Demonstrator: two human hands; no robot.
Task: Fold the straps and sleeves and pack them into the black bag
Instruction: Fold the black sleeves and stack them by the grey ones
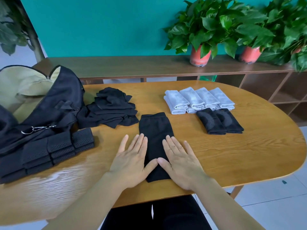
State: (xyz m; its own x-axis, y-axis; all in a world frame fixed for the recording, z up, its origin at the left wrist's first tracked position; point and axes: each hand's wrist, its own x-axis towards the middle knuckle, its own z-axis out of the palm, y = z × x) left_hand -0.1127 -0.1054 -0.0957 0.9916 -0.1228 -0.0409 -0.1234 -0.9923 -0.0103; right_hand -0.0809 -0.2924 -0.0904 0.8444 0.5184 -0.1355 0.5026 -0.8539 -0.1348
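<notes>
Black sleeve (155,138) lies flat, long axis running away from the person.
Left hand (131,161) and right hand (181,163) press it, fingers straight.

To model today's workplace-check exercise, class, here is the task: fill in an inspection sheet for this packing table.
surface: wooden table.
job's things: flat sleeve under both hands; loose black pile; folded grey sleeves; two folded black sleeves; folded straps; open bag.
clutter: nothing seen.
grips: left hand and right hand open, flat on the sleeve's edges.
cables: nothing seen.
surroundings: shelf, plants, teal wall.
</notes>
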